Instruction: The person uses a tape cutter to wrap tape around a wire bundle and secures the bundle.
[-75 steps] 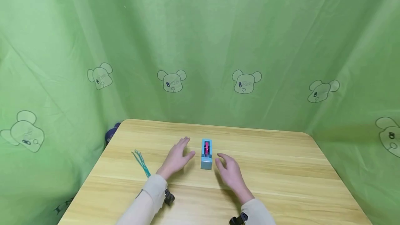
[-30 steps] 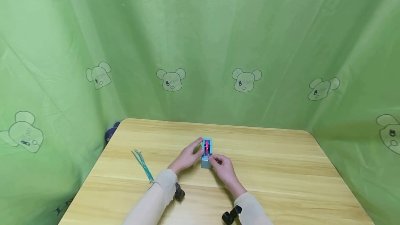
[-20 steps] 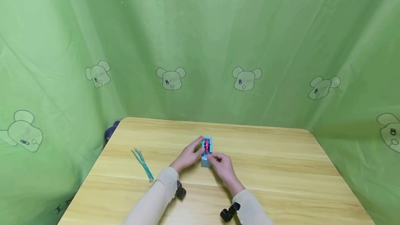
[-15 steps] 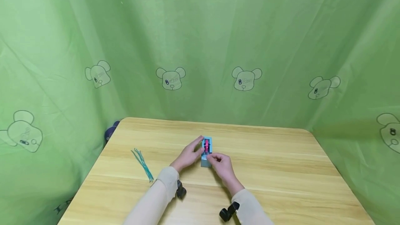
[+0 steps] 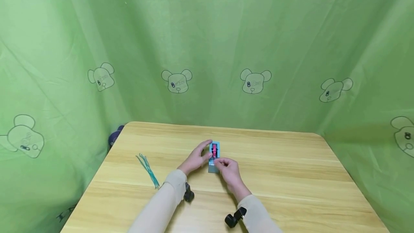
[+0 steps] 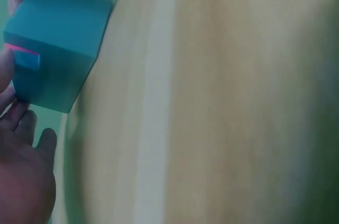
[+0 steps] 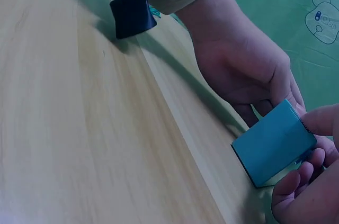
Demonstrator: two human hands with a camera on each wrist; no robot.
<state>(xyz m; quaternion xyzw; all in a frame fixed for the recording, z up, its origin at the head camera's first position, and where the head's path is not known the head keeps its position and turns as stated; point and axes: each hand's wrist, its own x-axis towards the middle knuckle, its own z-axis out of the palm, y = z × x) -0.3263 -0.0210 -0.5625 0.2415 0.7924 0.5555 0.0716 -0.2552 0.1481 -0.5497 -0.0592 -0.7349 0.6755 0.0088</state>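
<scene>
A light-blue tape dispenser point(image 5: 213, 168) stands on the table with a pink-cored tape roll point(image 5: 214, 150) in its top. My left hand point(image 5: 195, 160) holds its left side, index finger at the far end and thumb beside the roll. At the near end, my right hand point(image 5: 229, 172) pinches with thumb and index finger by the cutter. In the right wrist view the thumb lies at the serrated edge of the dispenser point(image 7: 273, 147), other fingers curled. The tape end between the fingertips is too thin to make out. The left wrist view shows the dispenser point(image 6: 58, 23) between both hands.
A small bundle of teal strings point(image 5: 148, 171) lies on the wooden table point(image 5: 291, 175), left of my left arm. Black wrist cameras point(image 5: 235, 217) hang at both cuffs. A green curtain point(image 5: 213, 46) with bear drawings surrounds the table's back and sides.
From apart on either side, both hands have come in to the dispenser; the left now holds its side and the right pinches at its near end. Lately they have barely moved.
</scene>
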